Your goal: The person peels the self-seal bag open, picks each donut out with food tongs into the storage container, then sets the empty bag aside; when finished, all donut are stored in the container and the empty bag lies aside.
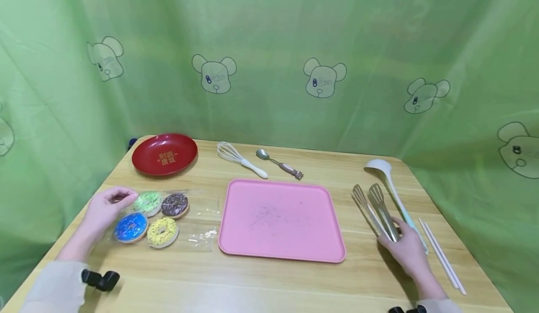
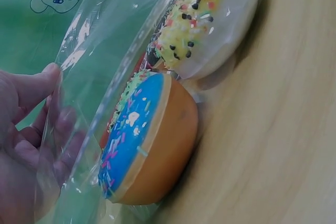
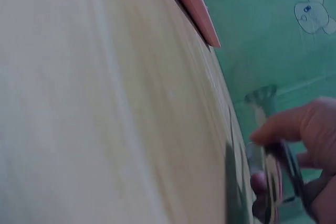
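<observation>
The left hand (image 1: 105,207) pinched the donuts' (image 1: 169,236) clear bag (image 1: 204,219), across the tray (image 1: 282,222) from the right hand (image 1: 407,248), gripping forward-pointing tongs (image 1: 385,214).

Head view bright, fairly even; I get pale sheen across near surface (image 1: 219,282), white glints on clear bag (image 1: 204,235), soft shadow beneath tongs (image 1: 385,214). My left wrist feed dimmer, slightly soft. My right wrist feed hazy, tongs blurred, dark shadow beside them.
</observation>
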Demonstrator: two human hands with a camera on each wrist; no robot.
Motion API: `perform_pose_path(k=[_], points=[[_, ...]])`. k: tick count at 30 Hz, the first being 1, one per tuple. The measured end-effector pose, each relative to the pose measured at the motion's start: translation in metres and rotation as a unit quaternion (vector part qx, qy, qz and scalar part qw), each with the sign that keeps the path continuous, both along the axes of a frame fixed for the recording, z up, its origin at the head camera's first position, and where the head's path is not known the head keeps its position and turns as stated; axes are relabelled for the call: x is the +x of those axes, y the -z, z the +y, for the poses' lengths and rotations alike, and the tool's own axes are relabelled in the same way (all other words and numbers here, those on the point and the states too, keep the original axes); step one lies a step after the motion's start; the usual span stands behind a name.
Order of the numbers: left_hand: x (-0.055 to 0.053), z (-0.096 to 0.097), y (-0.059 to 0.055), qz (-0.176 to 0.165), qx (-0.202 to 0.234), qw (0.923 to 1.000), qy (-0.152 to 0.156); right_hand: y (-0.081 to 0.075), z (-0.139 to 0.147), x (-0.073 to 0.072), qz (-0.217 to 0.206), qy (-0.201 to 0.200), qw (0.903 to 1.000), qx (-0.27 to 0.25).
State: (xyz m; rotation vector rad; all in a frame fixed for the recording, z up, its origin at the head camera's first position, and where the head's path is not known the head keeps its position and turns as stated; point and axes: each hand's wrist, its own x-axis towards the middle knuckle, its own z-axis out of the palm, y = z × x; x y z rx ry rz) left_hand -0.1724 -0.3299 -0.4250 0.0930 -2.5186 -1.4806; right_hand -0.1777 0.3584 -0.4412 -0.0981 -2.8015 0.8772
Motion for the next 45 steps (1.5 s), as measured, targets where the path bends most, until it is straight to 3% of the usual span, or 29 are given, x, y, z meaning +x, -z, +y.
perform_pose_path(k=[7,10,16,28,35,45], points=[[-0.001,-0.002,-0.005,-0.018,-0.019,0.9997,0.001,-0.010,-0.021,-0.001,0.018,-0.043,0.9966,-0.067],[0.000,-0.004,-0.005,-0.031,-0.014,0.9994,0.000,-0.014,-0.033,-0.001,0.036,-0.052,0.9962,-0.060],[0.002,-0.007,-0.004,-0.053,-0.010,0.9985,-0.007,-0.024,-0.054,-0.006,0.032,-0.071,0.9937,-0.081],[0.001,-0.007,-0.002,-0.055,-0.014,0.9984,-0.003,-0.034,-0.095,-0.010,0.025,-0.114,0.9875,-0.107],[0.002,-0.007,-0.002,-0.059,-0.012,0.9982,-0.003,-0.039,-0.129,-0.013,0.008,-0.154,0.9793,-0.130],[0.003,-0.005,-0.004,-0.052,-0.003,0.9987,-0.002,-0.032,-0.176,-0.024,-0.017,-0.202,0.9619,-0.184]])
